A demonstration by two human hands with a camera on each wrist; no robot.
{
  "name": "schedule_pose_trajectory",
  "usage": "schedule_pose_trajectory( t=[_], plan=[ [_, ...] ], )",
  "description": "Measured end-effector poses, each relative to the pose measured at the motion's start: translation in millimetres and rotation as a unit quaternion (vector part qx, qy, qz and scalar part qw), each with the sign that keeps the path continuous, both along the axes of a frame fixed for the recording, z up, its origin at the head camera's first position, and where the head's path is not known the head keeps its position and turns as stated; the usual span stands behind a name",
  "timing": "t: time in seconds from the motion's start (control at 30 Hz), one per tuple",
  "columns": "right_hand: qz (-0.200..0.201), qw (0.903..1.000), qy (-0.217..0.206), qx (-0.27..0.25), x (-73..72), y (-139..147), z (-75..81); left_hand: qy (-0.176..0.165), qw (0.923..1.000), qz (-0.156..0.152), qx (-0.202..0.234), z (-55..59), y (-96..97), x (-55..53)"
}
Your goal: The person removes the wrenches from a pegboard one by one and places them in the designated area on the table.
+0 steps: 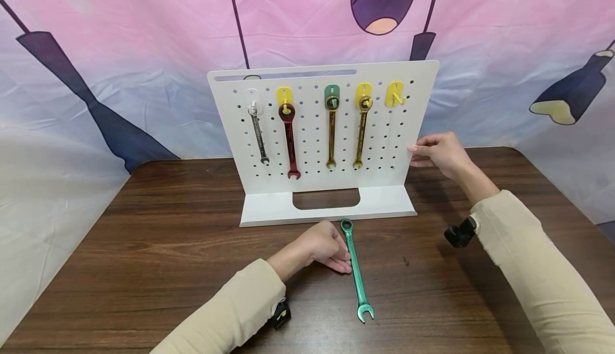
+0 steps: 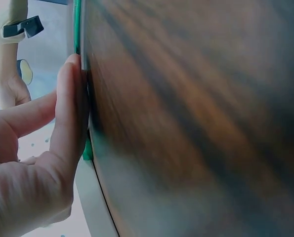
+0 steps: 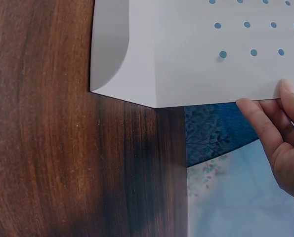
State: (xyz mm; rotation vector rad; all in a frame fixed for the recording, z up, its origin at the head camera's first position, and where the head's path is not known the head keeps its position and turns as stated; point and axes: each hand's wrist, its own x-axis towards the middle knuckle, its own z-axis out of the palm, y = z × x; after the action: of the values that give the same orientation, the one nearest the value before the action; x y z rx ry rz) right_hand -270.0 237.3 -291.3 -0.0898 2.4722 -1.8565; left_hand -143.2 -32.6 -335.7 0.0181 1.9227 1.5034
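Note:
A white pegboard stand point(image 1: 317, 135) stands upright on the table. My right hand point(image 1: 442, 154) pinches its right edge, thumb on the front face; in the right wrist view, the other fingers point(image 3: 265, 123) reach behind that edge. A green combination wrench point(image 1: 355, 268) lies on the table in front of the stand, ring end towards the board and open jaw towards me. Beside its left side rests my left hand point(image 1: 324, 247), fingertips right at the shaft. The left wrist view shows those fingers point(image 2: 67, 108) fairly straight and low along the tabletop.
On the board's hooks hang a silver wrench point(image 1: 258, 134), a red wrench point(image 1: 290, 140) and two gold wrenches, one on a green hook point(image 1: 331, 91). A yellow hook point(image 1: 395, 94) at the upper right is bare. Behind the wooden table point(image 1: 158, 236) hangs a patterned cloth point(image 1: 158, 65).

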Motion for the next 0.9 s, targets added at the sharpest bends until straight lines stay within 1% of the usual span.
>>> schedule_pose_trajectory(
  t=[0.27, 0.43, 0.6, 0.77, 0.9],
  plan=[
    [-0.002, 1.0, -0.004, -0.001, 0.5, 0.4, 0.5, 0.013, 0.9998, -0.014, 0.001, 3.0, -4.5, -2.6],
    [-0.002, 1.0, 0.0, 0.005, 0.3, -0.3, 0.6, 0.017, 0.9998, -0.004, 0.011, 5.7, -7.6, -7.6],
    [0.0, 1.0, 0.002, 0.01, 0.3, -0.8, 0.9, 0.019, 0.9997, -0.001, 0.011, 8.2, -9.5, -14.5],
    [-0.001, 1.0, 0.0, 0.005, 0.4, -0.8, 1.5, 0.027, 0.9995, 0.015, 0.009, 14.1, -8.2, -22.5],
    [0.001, 1.0, -0.003, -0.003, 0.7, -1.1, 2.1, 0.044, 0.9987, 0.024, 0.001, 18.7, -7.3, -28.9]
  ],
)
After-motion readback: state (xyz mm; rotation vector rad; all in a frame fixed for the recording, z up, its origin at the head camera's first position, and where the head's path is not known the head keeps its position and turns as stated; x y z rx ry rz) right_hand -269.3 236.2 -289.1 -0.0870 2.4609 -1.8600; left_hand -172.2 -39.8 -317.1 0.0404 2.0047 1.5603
